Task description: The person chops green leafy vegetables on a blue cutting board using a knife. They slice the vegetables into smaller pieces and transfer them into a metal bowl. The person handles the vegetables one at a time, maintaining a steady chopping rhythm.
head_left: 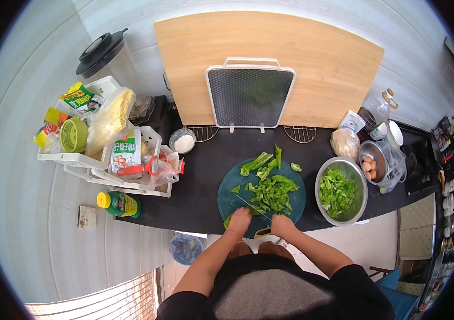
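A round dark green cutting board lies on the black counter, covered with several cut green pepper pieces. My left hand presses a green pepper piece at the board's near edge. My right hand grips a knife whose thin blade runs up and left across the board toward the left hand. A steel bowl with chopped green pepper stands just right of the board.
White racks of packets, red scissors and a green-bottle with yellow cap fill the counter's left. A small bowl of white powder, a large wooden board, a white-framed mesh tray, a bowl of eggs and jars sit behind and right.
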The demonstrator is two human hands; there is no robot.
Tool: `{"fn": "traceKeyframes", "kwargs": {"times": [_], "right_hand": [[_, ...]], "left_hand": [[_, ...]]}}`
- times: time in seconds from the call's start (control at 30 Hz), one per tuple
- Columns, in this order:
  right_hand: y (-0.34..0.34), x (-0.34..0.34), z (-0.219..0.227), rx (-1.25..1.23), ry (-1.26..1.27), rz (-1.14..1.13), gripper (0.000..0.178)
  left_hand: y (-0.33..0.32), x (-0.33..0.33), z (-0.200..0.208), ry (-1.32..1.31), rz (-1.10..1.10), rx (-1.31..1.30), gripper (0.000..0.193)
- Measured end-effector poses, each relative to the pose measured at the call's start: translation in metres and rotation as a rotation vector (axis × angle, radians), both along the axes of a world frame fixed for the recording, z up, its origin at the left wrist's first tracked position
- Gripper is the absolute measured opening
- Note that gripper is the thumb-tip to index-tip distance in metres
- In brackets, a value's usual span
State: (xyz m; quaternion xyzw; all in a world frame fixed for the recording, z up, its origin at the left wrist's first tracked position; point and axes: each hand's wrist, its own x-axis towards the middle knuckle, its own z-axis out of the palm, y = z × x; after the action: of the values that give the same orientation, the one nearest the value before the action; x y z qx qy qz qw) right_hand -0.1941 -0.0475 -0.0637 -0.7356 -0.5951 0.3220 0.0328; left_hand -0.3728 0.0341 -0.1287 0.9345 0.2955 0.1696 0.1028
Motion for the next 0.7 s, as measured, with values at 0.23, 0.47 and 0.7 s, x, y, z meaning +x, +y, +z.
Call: {"fn": "traceKeyframes", "kwargs": {"times": [0.23, 0.47, 0.7], "right_hand": [[0.031, -0.026, -0.016, 0.017, -0.08, 0.029, 0.016], [0.036, -0.014, -0.024, 0.166, 0.062, -0.125, 0.018], [0.016, -0.006, 0.014, 0.156, 0.061, -0.154, 0.018]], "left_hand": [[-0.002, 0.001, -0.004, -0.017, -0.03, 0.012, 0.008], [-0.002, -0.003, 0.011, -0.03, 0.022, -0.075, 0.015], [0.002, -0.032, 0.063, -0.193, 0.081, -0.086, 0.025]]}}
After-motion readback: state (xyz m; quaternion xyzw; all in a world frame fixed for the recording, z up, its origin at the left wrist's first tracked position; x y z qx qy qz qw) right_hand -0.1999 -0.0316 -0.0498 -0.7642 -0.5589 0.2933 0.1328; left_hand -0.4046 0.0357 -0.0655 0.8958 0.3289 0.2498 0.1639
